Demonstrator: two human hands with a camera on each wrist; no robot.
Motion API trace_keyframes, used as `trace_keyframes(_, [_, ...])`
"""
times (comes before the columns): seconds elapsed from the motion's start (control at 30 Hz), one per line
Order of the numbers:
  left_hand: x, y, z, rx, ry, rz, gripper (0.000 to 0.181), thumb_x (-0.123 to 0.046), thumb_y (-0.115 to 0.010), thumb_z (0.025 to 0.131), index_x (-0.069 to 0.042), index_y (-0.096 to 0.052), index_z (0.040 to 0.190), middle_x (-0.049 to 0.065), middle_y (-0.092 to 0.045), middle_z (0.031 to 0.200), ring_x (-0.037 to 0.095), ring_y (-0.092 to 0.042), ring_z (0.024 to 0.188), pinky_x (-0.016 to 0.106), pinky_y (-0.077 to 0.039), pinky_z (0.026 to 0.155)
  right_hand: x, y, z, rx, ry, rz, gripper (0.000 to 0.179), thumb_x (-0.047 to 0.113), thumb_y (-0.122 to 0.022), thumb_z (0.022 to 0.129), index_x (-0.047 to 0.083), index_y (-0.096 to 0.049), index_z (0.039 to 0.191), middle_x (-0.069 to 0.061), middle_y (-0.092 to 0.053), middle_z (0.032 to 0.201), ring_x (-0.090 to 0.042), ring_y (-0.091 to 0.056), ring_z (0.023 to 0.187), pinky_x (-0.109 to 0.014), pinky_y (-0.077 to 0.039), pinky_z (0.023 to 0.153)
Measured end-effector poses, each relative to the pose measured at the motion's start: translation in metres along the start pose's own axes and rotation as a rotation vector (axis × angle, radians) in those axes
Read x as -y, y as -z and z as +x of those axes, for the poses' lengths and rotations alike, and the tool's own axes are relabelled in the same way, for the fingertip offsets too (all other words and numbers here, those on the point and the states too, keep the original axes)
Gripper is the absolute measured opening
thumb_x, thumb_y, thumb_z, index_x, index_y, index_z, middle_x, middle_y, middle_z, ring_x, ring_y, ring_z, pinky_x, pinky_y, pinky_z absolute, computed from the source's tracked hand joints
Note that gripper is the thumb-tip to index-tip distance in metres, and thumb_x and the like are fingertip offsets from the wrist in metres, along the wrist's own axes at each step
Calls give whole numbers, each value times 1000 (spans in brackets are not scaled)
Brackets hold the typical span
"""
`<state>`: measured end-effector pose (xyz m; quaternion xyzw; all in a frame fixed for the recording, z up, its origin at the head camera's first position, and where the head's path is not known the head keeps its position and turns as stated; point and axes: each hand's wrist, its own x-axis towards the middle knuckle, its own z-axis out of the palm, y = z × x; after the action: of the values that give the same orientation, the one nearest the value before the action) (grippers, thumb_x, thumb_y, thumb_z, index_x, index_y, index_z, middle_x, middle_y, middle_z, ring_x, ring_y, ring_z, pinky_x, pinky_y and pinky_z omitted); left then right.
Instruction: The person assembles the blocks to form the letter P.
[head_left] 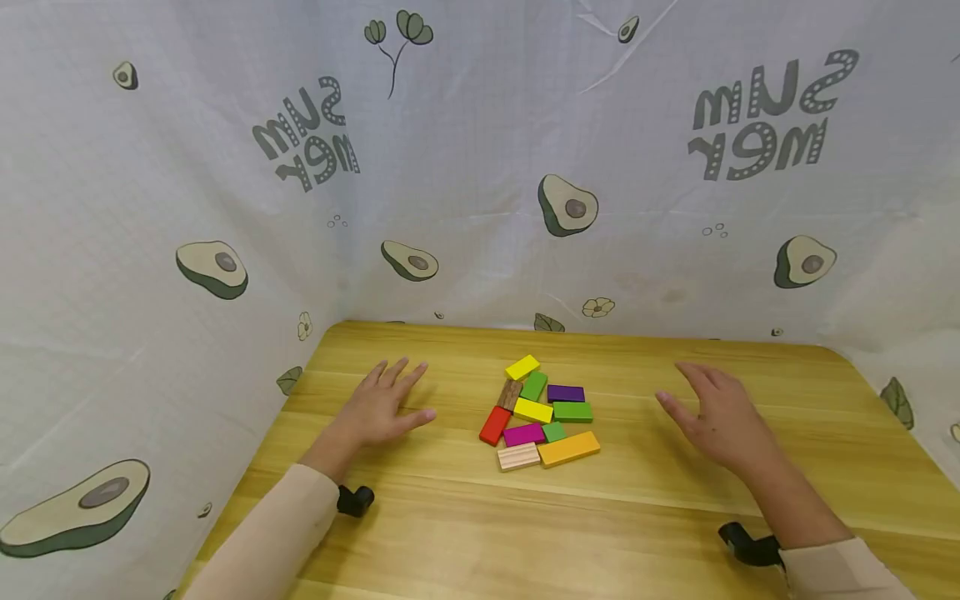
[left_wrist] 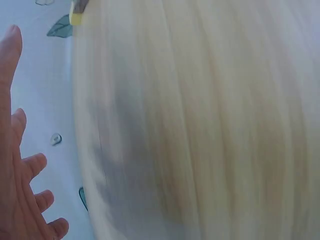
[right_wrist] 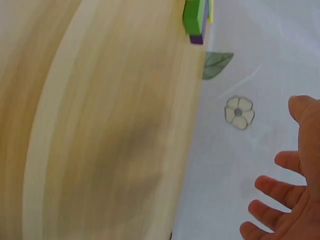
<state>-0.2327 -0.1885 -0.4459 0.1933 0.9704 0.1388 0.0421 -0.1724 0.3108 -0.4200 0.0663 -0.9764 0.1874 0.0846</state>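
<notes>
Small wooden blocks lie in a loose cluster mid-table in the head view: a red block (head_left: 495, 426), a brown block (head_left: 510, 395), a purple block (head_left: 566, 393), a magenta block (head_left: 524, 435), an orange block (head_left: 570, 448), a pale striped block (head_left: 518, 457), plus several yellow and green ones. My left hand (head_left: 386, 408) hovers left of them, fingers spread and holding nothing. To their right my right hand (head_left: 716, 417) is raised over the table, thumb apart from the fingers, also holding nothing. A green block (right_wrist: 193, 17) shows at the top of the right wrist view.
The wooden table (head_left: 435, 533) has rounded far corners. A white curtain (head_left: 480, 150) printed with avocados and lettering hangs behind it and along its sides. Black wrist cameras sit at both wrists, the left camera (head_left: 356, 501) and the right camera (head_left: 750, 546).
</notes>
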Motion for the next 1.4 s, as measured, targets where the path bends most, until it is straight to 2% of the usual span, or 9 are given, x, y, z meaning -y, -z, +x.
trace_keyframes(0.23, [-16,-6,2,-13,-34,-69,82,-70,-52,96,-32,-25,163,12,-29,167,42,-25,153,67,-28,118,34,-15,1,1,-40,49,66,44,-59,103,-2,-46,148,-33,-48,141,-57,-39,130,-75,-37,103])
trace_keyframes(0.37, [-26,-9,4,-8,-28,-100,79,-69,-52,96,-34,-26,163,9,-34,165,38,-29,151,65,-33,116,54,-26,0,-17,-16,105,57,38,-62,102,-1,-54,143,-29,-55,135,-53,-45,126,-72,-40,102])
trace_keyframes(0.53, [-42,-14,6,-11,-49,-158,71,-63,-54,98,-33,-36,160,7,-44,157,36,-35,144,61,-39,113,84,-40,-1,-6,-10,151,46,34,-68,99,3,-64,132,-20,-63,121,-43,-52,117,-63,-48,95])
trace_keyframes(0.7, [-56,-23,10,-10,-88,-189,58,-55,-57,100,-32,-49,153,6,-53,146,32,-43,130,54,-45,105,112,-55,-1,56,-35,164,36,37,-73,95,9,-72,116,-11,-65,105,-31,-54,105,-50,-52,87])
trace_keyframes(0.87, [-69,-32,15,7,-121,-229,50,-52,-56,102,-30,-57,148,7,-56,140,26,-45,118,47,-48,97,134,-71,-1,134,-50,145,26,42,-79,89,17,-74,93,-3,-61,91,-24,-51,94,-37,-45,77])
trace_keyframes(1.0, [-78,-38,18,28,-132,-263,44,-48,-57,103,-30,-63,142,5,-59,132,22,-47,114,42,-49,94,144,-86,-2,179,-76,117,26,45,-82,85,20,-74,85,-1,-60,88,-23,-49,93,-36,-42,78])
trace_keyframes(1.2, [-83,-50,20,30,-145,-261,33,-38,-58,104,-33,-68,136,-1,-60,118,15,-45,101,29,-43,81,151,-101,-5,171,-96,102,31,45,-85,80,21,-66,76,0,-58,83,-23,-48,92,-40,-38,84])
trace_keyframes(1.3, [-82,-56,20,2,-151,-251,32,-33,-59,104,-33,-69,135,-1,-60,115,15,-46,100,30,-43,82,152,-103,-6,165,-108,94,35,45,-86,79,20,-62,75,0,-56,83,-24,-46,91,-39,-37,81])
trace_keyframes(1.4, [-81,-61,20,-36,-141,-264,31,-31,-60,104,-32,-70,133,-1,-60,113,16,-49,103,35,-45,90,151,-104,-5,168,-115,84,36,47,-86,79,19,-64,78,-1,-56,83,-24,-44,90,-38,-36,80])
